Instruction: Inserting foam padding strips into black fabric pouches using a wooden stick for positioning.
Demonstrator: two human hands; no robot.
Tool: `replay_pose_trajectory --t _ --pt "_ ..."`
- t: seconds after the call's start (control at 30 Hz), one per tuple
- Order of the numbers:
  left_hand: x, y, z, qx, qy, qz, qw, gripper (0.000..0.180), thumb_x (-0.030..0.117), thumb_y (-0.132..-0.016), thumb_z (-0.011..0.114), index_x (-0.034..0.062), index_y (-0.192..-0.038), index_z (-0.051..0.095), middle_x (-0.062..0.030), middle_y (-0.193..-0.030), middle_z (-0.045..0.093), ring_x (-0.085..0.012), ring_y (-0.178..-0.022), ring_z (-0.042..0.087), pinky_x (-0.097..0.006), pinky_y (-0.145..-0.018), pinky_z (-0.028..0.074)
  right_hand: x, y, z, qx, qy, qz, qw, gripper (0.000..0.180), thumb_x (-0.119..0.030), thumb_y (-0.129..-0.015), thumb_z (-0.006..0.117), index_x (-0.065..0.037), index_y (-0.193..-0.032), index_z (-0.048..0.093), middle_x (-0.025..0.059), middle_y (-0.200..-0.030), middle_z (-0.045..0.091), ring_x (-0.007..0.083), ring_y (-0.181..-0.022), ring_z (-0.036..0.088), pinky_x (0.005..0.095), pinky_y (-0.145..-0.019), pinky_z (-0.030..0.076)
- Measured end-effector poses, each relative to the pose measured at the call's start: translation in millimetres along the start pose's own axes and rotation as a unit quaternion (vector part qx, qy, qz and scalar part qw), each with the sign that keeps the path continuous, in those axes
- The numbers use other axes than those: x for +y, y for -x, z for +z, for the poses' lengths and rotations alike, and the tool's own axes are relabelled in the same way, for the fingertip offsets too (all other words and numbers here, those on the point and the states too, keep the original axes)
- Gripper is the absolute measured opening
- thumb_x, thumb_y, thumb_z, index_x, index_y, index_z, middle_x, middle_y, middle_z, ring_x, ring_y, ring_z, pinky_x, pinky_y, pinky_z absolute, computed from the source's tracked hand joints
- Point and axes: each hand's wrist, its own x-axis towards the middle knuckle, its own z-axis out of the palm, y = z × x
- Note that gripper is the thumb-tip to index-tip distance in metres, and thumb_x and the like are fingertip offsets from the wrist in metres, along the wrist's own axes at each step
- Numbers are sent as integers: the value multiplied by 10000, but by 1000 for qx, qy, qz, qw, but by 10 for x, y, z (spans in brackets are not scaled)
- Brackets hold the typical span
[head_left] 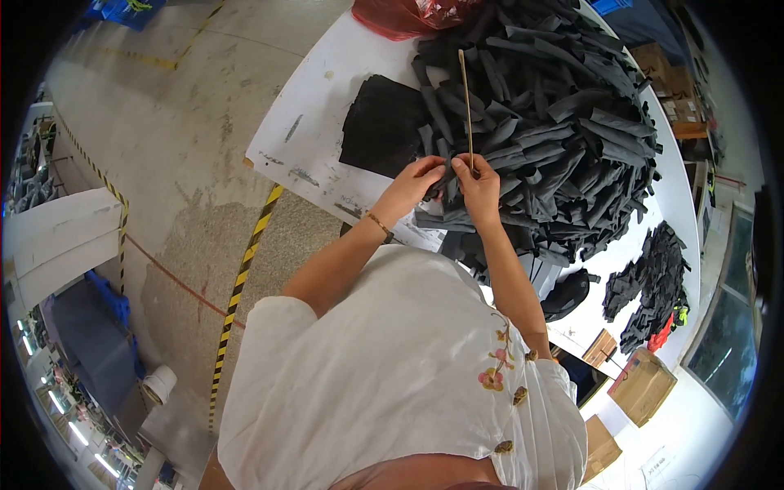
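Observation:
My two hands are close together at the near edge of a big pile of dark grey fabric tubes (555,122). My right hand (480,189) is closed round the lower end of a thin wooden stick (466,98), which points away from me over the pile. My left hand (415,186) pinches a dark grey fabric piece (446,169) just left of the stick; the fingers partly cover it. Beyond my left hand lies a flat black stack of fabric (380,122). Another tube rests just under my hands.
The white table (310,98) carries the pile and a red plastic bag (400,18) at its far side. A smaller heap of black pieces (649,286) lies to the right, above a cardboard box (643,386). Yellow-and-black tape (245,269) crosses the floor on the left.

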Motion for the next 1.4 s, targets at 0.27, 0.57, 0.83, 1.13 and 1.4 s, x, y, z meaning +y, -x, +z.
replay_pose_trajectory --t 0.27,0.57,0.83,1.13,1.4 --pt "146 242 268 -142 9 -66 988 329 340 -978 462 64 -816 537 -34 -665 578 -72 -564 476 -204 -519 379 -376 -158 -133 175 -163 -23 971 147 -179 -967 511 -68 -882 557 -69 -621 420 22 -479 330 195 -422 267" --pt "-84 703 281 -214 -185 -83 955 385 238 -960 382 33 -659 504 -77 -651 600 -136 -557 522 -288 -505 407 -809 -490 -663 366 -70 -161 914 200 -191 -979 500 -42 -857 551 -63 -592 388 14 -478 311 217 -429 254" --pt "442 231 -83 46 -55 65 995 261 187 -940 488 19 -796 626 -27 -668 603 -82 -593 533 -231 -537 428 -1140 -424 -973 310 103 -127 937 300 -282 -960 537 9 -920 599 -33 -630 448 58 -563 388 237 -500 331" --pt "-330 166 -1036 205 -496 227 813 114 49 -718 676 87 -812 623 -73 -760 586 -265 -735 573 -369 -645 480 -1402 -484 -2301 422 421 -186 781 362 -381 -959 489 -54 -993 639 105 -773 625 229 -720 605 387 -667 466" --pt "-439 66 -1082 128 -610 297 724 182 58 -690 711 109 -841 623 -40 -922 575 -275 -898 537 -379 -773 430 -200 446 -979 94 441 -166 877 164 -192 -883 612 -48 -960 630 150 -748 634 305 -622 622 374 -554 466"
